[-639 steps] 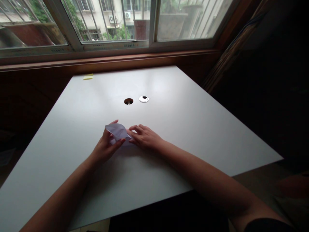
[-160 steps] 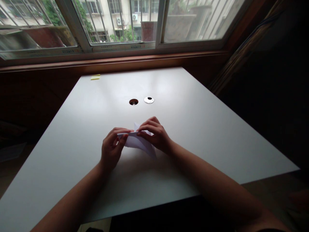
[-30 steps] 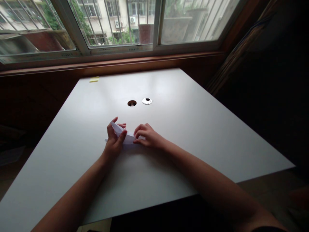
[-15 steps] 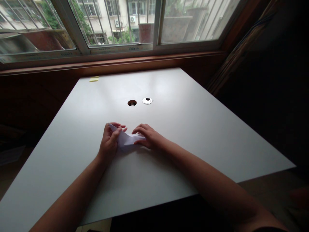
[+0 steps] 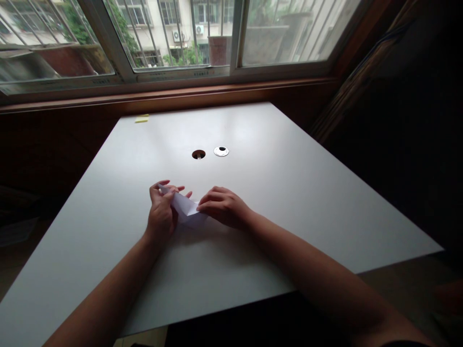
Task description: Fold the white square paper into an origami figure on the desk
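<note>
A folded sheet of white paper (image 5: pixel 185 204) is held between my two hands just above the white table (image 5: pixel 231 270). My left hand (image 5: pixel 162 207) grips its left part, thumb on the near face and the other fingers behind, some of them spread. A pointed corner of the paper sticks up past that thumb. At the paper's right end, my right hand (image 5: pixel 224 206) pinches the edge between thumb and fingers, the back of the hand turned up. The fingers cover that end of the sheet.
Beyond the hands, the tabletop has a round cable hole (image 5: pixel 198 154) with a loose round cover (image 5: pixel 221 151) beside it. Yellow tape (image 5: pixel 142 118) is stuck near the far left edge. A barred window (image 5: pixel 181 33) stands behind the table.
My right hand has slid left along the paper, its fingers closing into a pinch nearer the middle. My left hand has shifted slightly left, its fingers more spread.
</note>
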Demonstrator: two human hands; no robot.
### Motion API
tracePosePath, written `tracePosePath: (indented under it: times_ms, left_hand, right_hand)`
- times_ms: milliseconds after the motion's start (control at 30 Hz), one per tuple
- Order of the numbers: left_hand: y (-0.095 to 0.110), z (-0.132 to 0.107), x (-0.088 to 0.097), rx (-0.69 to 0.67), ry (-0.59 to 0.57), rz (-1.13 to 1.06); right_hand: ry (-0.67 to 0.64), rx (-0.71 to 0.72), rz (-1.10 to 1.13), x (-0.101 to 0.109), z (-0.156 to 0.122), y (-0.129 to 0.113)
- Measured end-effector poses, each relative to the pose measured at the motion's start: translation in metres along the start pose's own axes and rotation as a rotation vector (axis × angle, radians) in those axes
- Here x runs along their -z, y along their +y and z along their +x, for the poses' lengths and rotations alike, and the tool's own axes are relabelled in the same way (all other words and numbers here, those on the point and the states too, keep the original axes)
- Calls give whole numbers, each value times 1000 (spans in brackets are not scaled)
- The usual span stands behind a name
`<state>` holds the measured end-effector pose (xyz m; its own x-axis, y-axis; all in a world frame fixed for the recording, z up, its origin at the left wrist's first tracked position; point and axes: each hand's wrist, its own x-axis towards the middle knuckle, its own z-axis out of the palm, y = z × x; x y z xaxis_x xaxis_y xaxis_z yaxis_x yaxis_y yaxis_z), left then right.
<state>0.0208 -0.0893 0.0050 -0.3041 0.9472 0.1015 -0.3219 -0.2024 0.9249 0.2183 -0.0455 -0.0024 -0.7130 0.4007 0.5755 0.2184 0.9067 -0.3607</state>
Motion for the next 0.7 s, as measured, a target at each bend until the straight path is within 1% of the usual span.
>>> tracePosePath:
  times_ms: [100,167,200,267,333,433,467,533,567,633,700]
  left_hand:
    - [2,3,7,-86,-105,85]
    - [5,5,13,-161,-179,183]
    - [9,6,17,-212,-194,246]
    - [18,9,24,-307,-239,423]
    - [32,12,30,-400,-308,631]
    - [53,20,39,-517,-485,793]
    - [59,23,41,-537,-572,849]
    - [69,31,45,-641,-757,961]
    - [73,35,46,-701,-820,1016]
    - [80,41,46,-773,-917,1156]
    - [85,45,43,-818,-974,1241]
  right_hand:
    - [2,-19,-13,3,-1,2]
    - [7,-22,-12,4,-2,4]
    - [8,-23,-11,4,-2,5]
    - [8,-26,-6,5,-3,6]
    - [3,-32,1,6,-3,6]
    - [3,-42,3,8,-2,5]
    - [6,-46,1,9,-2,4]
    - [13,-51,-1,11,-2,3]
    - [18,-51,-2,12,-2,3]
    - [24,-50,-5,13,-2,2]
    - [23,-50,-10,14,-3,2]
